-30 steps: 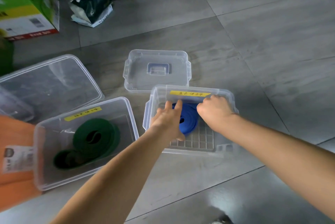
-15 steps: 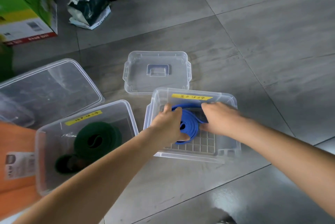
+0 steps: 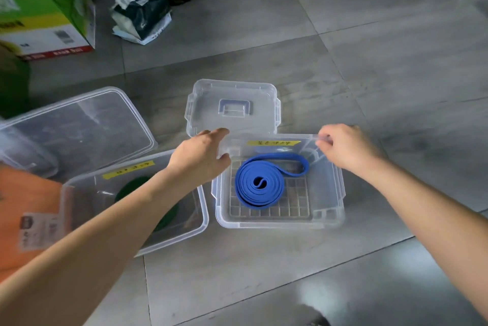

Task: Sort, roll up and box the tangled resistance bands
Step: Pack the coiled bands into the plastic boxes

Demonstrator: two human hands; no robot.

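In the head view, the rolled blue band point(image 3: 260, 184) is lying coiled on the grid floor of the clear box point(image 3: 280, 221), its loose end looping toward the far right corner. The left hand point(image 3: 200, 156) is being held over the box's far left corner, fingers straight and spread, fingertips at the near edge of the lid point(image 3: 232, 96). The right hand point(image 3: 348, 150) is being held at the rim's far right corner with fingers curled; whether the rim is being pinched cannot be told.
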